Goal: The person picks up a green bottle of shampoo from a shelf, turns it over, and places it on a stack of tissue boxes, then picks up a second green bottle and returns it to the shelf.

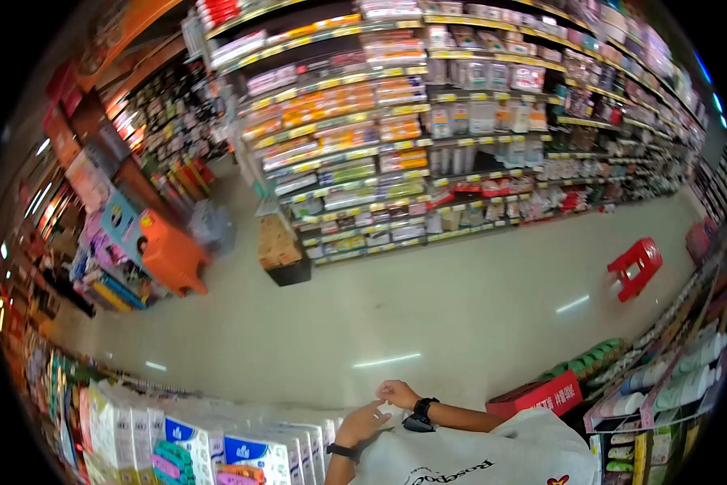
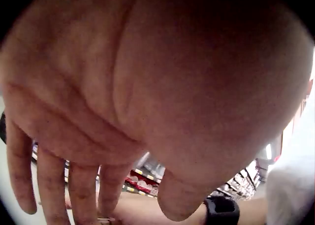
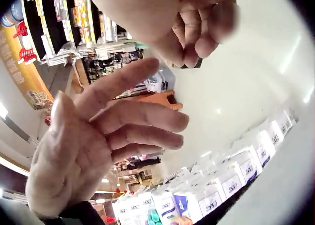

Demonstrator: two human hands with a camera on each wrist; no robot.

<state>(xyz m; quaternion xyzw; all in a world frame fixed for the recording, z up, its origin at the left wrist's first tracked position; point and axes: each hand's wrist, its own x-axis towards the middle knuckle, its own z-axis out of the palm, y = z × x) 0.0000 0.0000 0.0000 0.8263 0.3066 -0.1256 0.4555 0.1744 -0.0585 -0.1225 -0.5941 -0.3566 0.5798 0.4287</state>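
Note:
In the head view my two hands are close together in front of my body, low in the middle. The left hand (image 1: pixel 365 422) is nearer the stacked packs, its fingers pointing towards the right hand (image 1: pixel 397 394). Seen from the left wrist, the palm (image 2: pixel 98 87) fills the picture and the fingers stretch out around nothing. In the right wrist view the right hand (image 3: pixel 202 26) has loosely curled fingers with nothing in them, while the left hand (image 3: pixel 98 136) faces it, fingers spread. A dark band is on each wrist.
White plastic-wrapped packs (image 1: pixel 121 420) line the near left. A red box (image 1: pixel 537 396) and bottle shelves (image 1: pixel 686 372) are at the right. Across the pale floor (image 1: pixel 428 307) stand stocked shelves (image 1: pixel 339 113), a red stool (image 1: pixel 636 268), an orange stool (image 1: pixel 169 250) and a box-like stand (image 1: pixel 282 250).

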